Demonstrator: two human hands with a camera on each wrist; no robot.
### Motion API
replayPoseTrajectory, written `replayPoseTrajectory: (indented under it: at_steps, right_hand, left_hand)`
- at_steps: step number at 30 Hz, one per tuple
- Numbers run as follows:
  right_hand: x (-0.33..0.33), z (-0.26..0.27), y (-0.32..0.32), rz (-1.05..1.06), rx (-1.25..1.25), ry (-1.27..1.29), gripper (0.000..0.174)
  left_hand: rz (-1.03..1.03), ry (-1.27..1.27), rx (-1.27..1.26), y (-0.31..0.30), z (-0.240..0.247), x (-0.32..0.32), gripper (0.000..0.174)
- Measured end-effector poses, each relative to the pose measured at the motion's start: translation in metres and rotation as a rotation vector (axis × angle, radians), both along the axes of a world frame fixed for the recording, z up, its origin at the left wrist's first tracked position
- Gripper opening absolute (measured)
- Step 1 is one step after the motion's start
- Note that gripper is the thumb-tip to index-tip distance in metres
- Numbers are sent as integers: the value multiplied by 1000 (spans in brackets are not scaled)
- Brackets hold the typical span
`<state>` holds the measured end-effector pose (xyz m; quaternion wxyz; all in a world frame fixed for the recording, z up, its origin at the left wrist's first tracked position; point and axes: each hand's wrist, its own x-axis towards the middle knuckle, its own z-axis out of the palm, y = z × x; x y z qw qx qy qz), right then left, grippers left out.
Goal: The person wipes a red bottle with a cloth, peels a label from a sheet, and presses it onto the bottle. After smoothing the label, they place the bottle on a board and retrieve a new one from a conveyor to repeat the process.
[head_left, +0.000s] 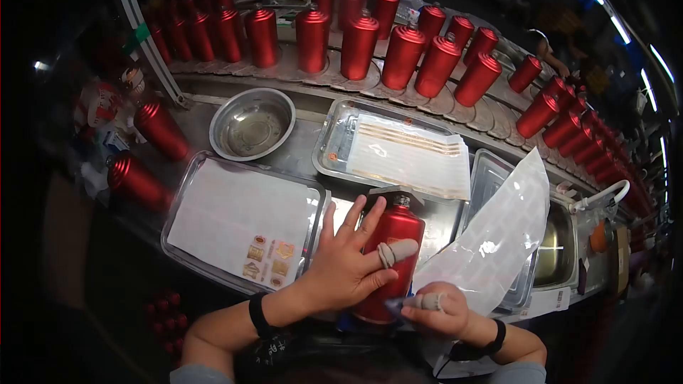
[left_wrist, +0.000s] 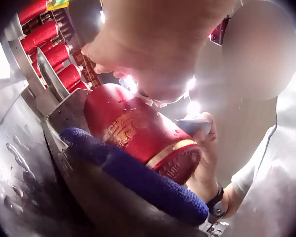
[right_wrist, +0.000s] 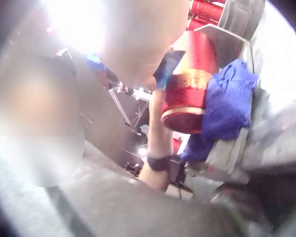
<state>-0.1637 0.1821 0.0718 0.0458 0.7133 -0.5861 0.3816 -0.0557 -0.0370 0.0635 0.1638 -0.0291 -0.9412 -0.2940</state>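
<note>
A red metallic bottle (head_left: 402,231) lies in front of me with its silver neck pointing away. Its base end rests on a blue cloth pad (left_wrist: 133,173), and a gold emblem (left_wrist: 122,127) and a gold band show in the left wrist view. My left hand (head_left: 345,270) rests on the bottle's left side, fingers spread and mostly straight, one wearing a pale finger cover. Near the base, my right hand (head_left: 441,309) pinches a small flat bluish piece (right_wrist: 168,68) between thumb and covered forefinger. The piece's edge is close against the bottle's side.
On the left, a tray (head_left: 165,231) holds a white sheet with gold stickers (head_left: 269,259). Behind are a metal bowl (head_left: 224,117) and a tray (head_left: 329,160) of gold-striped sheets. A curled translucent sheet (head_left: 498,235) rises at right, before a basin (head_left: 569,242). Red bottles line a conveyor (head_left: 284,71).
</note>
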Motion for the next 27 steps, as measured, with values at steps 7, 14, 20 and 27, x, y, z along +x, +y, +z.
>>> replayPoseTrajectory:
  at_steps: [7,14,20,27]
  right_hand:
    - [10,7,9,-293,123,-560,18]
    - [-5,8,-43,-478,-75,-480,19]
    - [-27,26,-48,-527,-72,-407,17]
    - [-29,43,-82,-326,9,218,12]
  left_hand:
    - [-25,-90,-16,20,-17,41,45]
    - [196,26,222,15,-29,16,46]
    - [214,-11,235,26,-15,38,46]
    - [240,121,371,34,-26,64,42]
